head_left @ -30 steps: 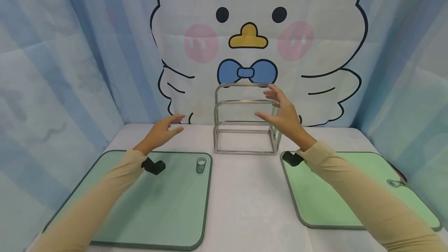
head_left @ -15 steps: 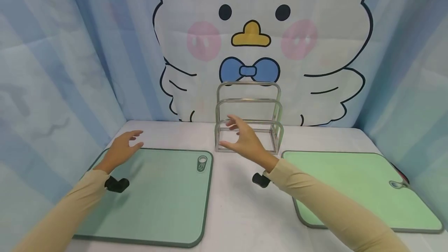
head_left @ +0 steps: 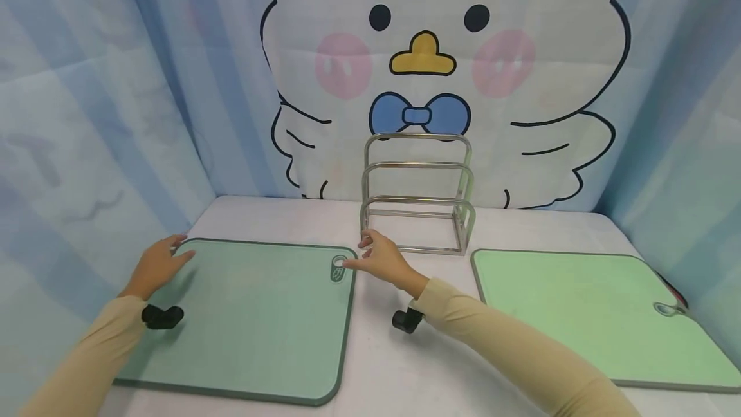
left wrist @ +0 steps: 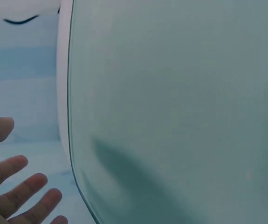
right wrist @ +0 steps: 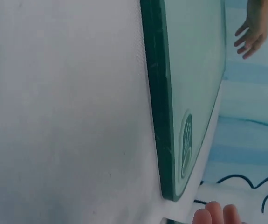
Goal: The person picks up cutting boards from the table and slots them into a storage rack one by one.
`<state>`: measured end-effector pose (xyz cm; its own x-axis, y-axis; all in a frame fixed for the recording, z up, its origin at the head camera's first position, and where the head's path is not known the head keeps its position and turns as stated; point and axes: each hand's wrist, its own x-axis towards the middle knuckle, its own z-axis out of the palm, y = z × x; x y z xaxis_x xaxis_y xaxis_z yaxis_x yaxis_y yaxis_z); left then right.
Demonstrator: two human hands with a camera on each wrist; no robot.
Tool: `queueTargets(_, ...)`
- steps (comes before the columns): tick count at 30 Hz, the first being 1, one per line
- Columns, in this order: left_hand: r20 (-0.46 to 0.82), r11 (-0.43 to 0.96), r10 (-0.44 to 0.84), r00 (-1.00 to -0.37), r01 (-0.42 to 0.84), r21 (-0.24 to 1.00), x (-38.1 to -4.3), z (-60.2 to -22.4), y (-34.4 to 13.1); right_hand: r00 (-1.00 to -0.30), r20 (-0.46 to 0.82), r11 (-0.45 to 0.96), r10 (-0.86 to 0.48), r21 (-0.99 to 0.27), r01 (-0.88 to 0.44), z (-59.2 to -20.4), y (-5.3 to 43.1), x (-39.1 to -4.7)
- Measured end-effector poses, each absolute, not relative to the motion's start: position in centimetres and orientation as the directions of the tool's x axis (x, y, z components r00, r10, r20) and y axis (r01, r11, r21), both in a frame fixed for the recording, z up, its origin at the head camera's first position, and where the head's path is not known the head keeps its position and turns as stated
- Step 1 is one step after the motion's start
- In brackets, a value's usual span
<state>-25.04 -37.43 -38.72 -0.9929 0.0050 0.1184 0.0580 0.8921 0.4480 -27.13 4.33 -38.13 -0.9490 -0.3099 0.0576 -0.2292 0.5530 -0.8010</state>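
Observation:
A teal cutting board (head_left: 260,320) with a dark green rim lies flat on the left of the table. Over its far left corner hovers my left hand (head_left: 153,269), fingers spread and holding nothing; the left wrist view shows its fingertips (left wrist: 47,203) apart from the board's edge. My right hand (head_left: 389,264) is at the far right corner, close to the board's hanging hole (head_left: 339,262), thumb and fingers apart with nothing between them. Only the fingertips (right wrist: 215,214) of that hand show in the right wrist view, just beyond the corner.
Behind the right hand stands a metal wire rack (head_left: 418,200) with several upright loops. A light green cutting board (head_left: 579,314) lies on the table's right side. Printed curtains (head_left: 243,82) close off the back and both sides.
Both hands have come down and nearer. The left moved left to the teal board's far left corner; the right moved left from the rack to its far right corner.

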Motion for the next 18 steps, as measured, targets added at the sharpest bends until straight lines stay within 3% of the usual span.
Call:
queueTargets(9, -0.047, 0.879, -0.135, -0.99, -0.141, 0.456, -24.7, -38.3, -39.8, -0.928, -0.273, 0.382, -0.255, -0.91, 0.163, -38.8, 3.8, -27.2)
queueTargets(18, -0.234, 0.873, -0.146, -0.961, -0.237, 0.426, -24.4, -38.0, -40.5, -0.877, -0.407, 0.384, -0.257, -0.875, 0.293, -39.3, 3.3, -26.6)
